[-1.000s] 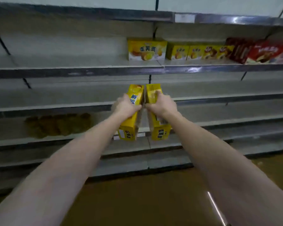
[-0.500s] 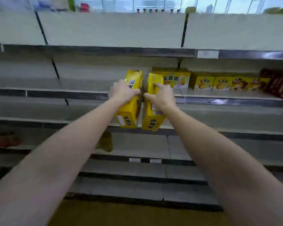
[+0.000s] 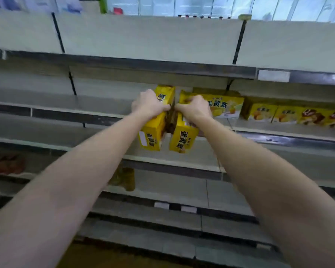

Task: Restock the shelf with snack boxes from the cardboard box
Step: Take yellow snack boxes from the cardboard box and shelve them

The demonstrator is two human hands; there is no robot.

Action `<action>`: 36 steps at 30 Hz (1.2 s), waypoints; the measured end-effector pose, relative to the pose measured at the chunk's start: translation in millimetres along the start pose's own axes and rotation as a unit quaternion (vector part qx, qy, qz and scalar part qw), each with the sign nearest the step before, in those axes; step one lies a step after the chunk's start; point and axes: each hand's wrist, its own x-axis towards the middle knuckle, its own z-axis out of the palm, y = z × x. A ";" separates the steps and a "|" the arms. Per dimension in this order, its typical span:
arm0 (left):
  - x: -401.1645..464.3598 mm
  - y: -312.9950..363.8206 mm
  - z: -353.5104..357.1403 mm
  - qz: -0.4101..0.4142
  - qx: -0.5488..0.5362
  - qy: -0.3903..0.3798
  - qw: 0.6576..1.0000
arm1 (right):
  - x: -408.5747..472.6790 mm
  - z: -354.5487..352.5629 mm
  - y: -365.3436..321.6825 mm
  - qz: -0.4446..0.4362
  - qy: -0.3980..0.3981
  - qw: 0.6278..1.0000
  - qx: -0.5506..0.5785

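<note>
The left hand [image 3: 149,104] grips one yellow box [image 3: 155,130], the right hand [image 3: 195,109] another box [image 3: 183,139], held upright side by side, probably to slot beside the row of boxes [image 3: 225,105] on the shelf [image 3: 278,130].

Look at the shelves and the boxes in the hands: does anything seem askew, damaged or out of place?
Nothing looks damaged or spilled. The left hand and right hand each hold a yellow snack box tilted in mid-air, not yet shelved. The yellow boxes on the shelf stand in a row; farther ones are too blurred to judge.
</note>
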 end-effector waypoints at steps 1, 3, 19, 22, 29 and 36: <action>11.1 -2.2 0.1 0.009 -0.005 -0.005 1.000 | 10.7 3.1 -3.8 -0.002 0.001 1.000 -0.006; 35.8 -7.5 0.6 0.018 0.011 -0.021 1.000 | 31.4 10.9 -11.4 -0.010 0.000 1.000 -0.022; 226.1 -72.4 -3.6 0.091 0.221 -0.215 0.947 | 174.3 90.8 -46.4 -0.020 -0.105 0.984 -0.146; 246.9 -87.7 -0.4 0.104 0.243 -0.220 0.939 | 179.2 93.3 -48.0 -0.024 -0.119 0.983 -0.138; 266.2 -111.8 29.4 0.136 0.300 -0.145 0.933 | 186.3 98.8 -36.6 -0.073 -0.138 0.976 -0.150; 259.0 -125.7 42.8 0.177 0.351 -0.070 0.917 | 192.6 95.9 -40.5 -0.061 -0.177 0.959 -0.214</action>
